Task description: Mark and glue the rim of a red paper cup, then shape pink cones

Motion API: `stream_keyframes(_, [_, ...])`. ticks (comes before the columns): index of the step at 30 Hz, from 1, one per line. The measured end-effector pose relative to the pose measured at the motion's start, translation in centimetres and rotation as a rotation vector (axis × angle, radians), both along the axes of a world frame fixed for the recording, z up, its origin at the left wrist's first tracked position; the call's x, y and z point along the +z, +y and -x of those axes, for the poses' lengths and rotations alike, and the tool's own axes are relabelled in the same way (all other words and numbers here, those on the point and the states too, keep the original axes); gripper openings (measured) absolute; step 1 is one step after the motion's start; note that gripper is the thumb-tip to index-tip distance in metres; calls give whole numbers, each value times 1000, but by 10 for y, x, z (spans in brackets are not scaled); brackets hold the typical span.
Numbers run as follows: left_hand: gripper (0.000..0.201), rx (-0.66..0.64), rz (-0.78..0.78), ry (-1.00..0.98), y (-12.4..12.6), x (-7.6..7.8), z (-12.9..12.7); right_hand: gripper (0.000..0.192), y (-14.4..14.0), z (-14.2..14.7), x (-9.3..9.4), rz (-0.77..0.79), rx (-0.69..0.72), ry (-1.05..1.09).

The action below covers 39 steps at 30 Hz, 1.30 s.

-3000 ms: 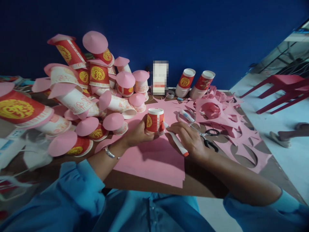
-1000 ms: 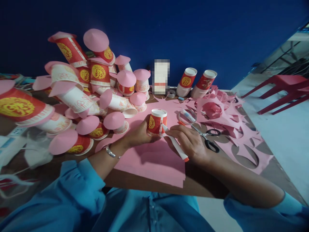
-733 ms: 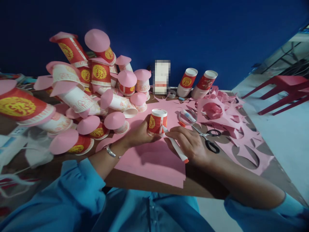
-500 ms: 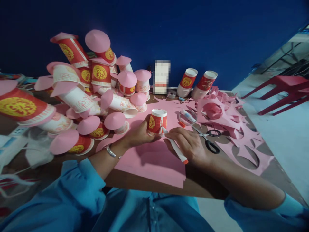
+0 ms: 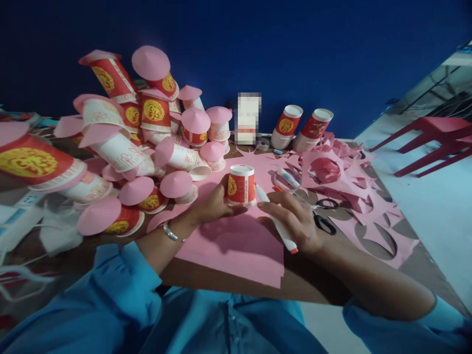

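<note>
head view: the right hand (image 5: pixel 295 221), fingers closed on the white marker (image 5: pixel 276 220), has lifted its tip off the sheet beside the red paper cup (image 5: pixel 241 185), which the left hand (image 5: pixel 212 204) still grips upside down on the pink paper (image 5: pixel 239 250) covering the surface.

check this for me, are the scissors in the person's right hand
No: the right hand holds a white marker, and the scissors lie on the pink paper beyond it.
</note>
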<state>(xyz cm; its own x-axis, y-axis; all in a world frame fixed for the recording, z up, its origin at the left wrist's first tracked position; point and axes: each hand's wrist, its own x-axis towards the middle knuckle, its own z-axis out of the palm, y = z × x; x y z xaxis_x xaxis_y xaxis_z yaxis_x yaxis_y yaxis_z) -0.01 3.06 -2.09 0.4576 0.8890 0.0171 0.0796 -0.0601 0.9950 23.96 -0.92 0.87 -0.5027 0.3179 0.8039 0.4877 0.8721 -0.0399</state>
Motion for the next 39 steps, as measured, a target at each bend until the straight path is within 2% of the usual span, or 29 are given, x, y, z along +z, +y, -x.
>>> stream_keyframes(5, [79, -53, 79, -144, 0, 2, -1, 24, 14, -6, -15, 170, -88, 132])
stream_keyframes(11, [93, 40, 36, -193, 2, -6, 0, 28, 26, -5, -32, 403, -93, 269])
stream_keyframes(15, [96, 92, 6, -183, 3, -7, 0, 31, 31, -3, -41, 378, -78, 206])
stream_keyframes(17, [95, 93, -9, -186, 2, -5, 0, 43, 32, -2, -43, 398, -35, 171])
stream_keyframes(21, [92, 44, -28, -223, 2, -2, -1, 68, 34, -2, -44, 429, 139, 149])
stream_keyframes(23, [92, 17, -13, -229, 1, -2, -1, 78, 36, -2, -44, 420, 169, 146])
stream_keyframes(26, [94, -22, 33, -225, 1, -3, 1, 88, 39, -4, -43, 404, 176, 151])
stream_keyframes(30, [93, -51, 72, -196, 0, -2, 3, 87, 41, -6, -42, 404, 174, 128])
stream_keyframes(36, [100, -76, 63, -183, -1, 1, 3, 89, 42, -9, -41, 348, 120, 120])
stream_keyframes(39, [106, -44, 13, -185, -1, 1, 3, 92, 43, -9, -45, 312, 75, 119])
